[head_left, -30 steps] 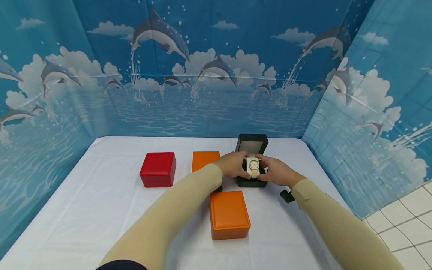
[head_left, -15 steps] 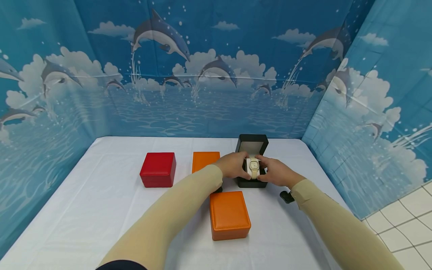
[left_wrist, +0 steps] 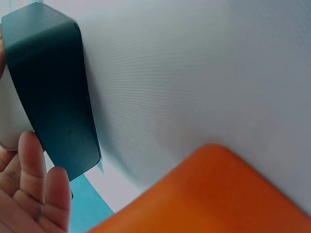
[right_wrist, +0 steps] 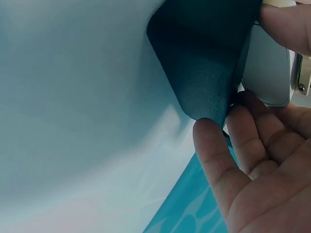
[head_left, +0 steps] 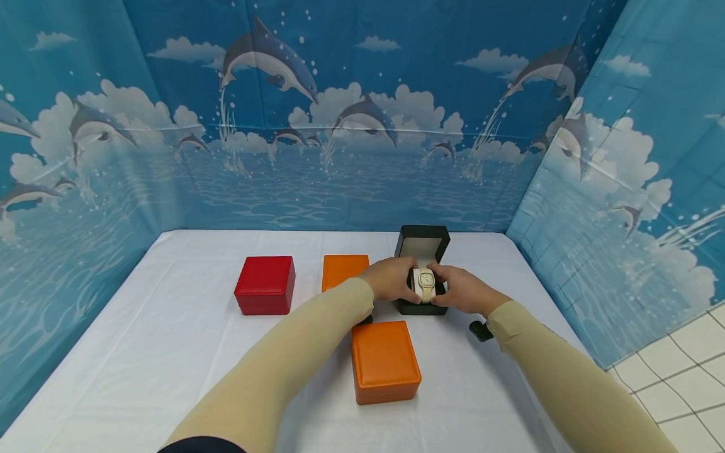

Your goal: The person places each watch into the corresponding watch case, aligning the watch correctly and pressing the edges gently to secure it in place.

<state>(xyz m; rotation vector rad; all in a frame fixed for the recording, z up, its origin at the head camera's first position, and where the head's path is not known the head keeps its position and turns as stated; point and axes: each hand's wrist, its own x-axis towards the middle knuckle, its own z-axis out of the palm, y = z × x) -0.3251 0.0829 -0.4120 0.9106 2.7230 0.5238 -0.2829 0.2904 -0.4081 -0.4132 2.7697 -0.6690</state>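
The black box [head_left: 422,307] is hemmed in — both hands crowd its front, its raised lid [head_left: 423,242] walls off 12 o'clock. An orange box [head_left: 385,360] blocks 7 o'clock, another orange box [head_left: 342,269] sits at 9. Open cloth [head_left: 170,352] lies toward 3 o'clock — and far left, past the red box [head_left: 265,284].
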